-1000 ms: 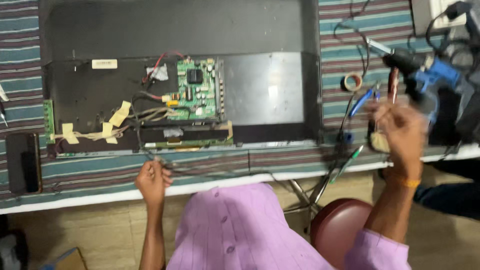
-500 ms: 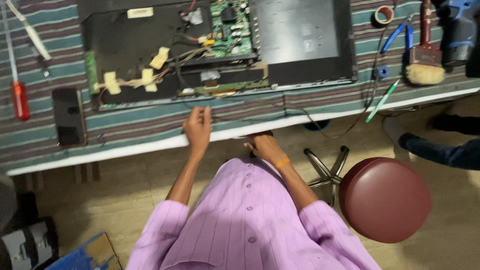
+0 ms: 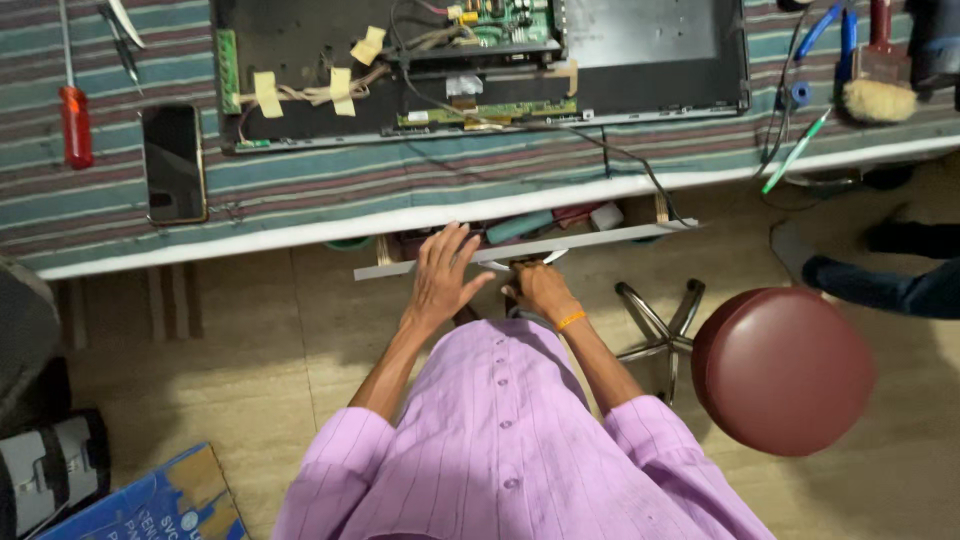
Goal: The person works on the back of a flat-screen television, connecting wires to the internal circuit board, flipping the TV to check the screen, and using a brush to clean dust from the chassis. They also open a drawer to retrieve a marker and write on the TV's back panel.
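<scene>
Down below the table edge, a drawer (image 3: 520,250) was pulled out toward the person. The left hand (image 3: 445,275) lay flat on the drawer's grey front edge, fingers spread and loose, gripping nothing. The right hand (image 3: 538,288) was just beside it, at the drawer's front, with its fingers curled under the edge; I could not tell if it held anything. A thin orange band (image 3: 571,320) sat on the right wrist.

Inside the drawer were a teal thing (image 3: 520,226), a small white block (image 3: 606,215) and some reddish bits, too hidden to name.

The table (image 3: 300,215) had a striped cloth in green, grey and dark red. On its far side lay an open flat screen panel (image 3: 660,60) with its back off. Green circuit boards (image 3: 505,18) and wires held by yellow tape (image 3: 267,95) showed inside it. A black cable (image 3: 620,155) ran from the panel over the near table edge.

Far left on the cloth lay a red-handled screwdriver (image 3: 75,125). A dark phone (image 3: 173,163) lay just right of it. Far right were blue-handled pliers (image 3: 830,30), a brush (image 3: 878,98) with pale bristles and a green pen-like tool (image 3: 795,152).

On the floor at the right stood a round dark red stool (image 3: 782,368). Another person's leg (image 3: 880,280) showed past it. A blue box (image 3: 160,500) lay near left.
</scene>
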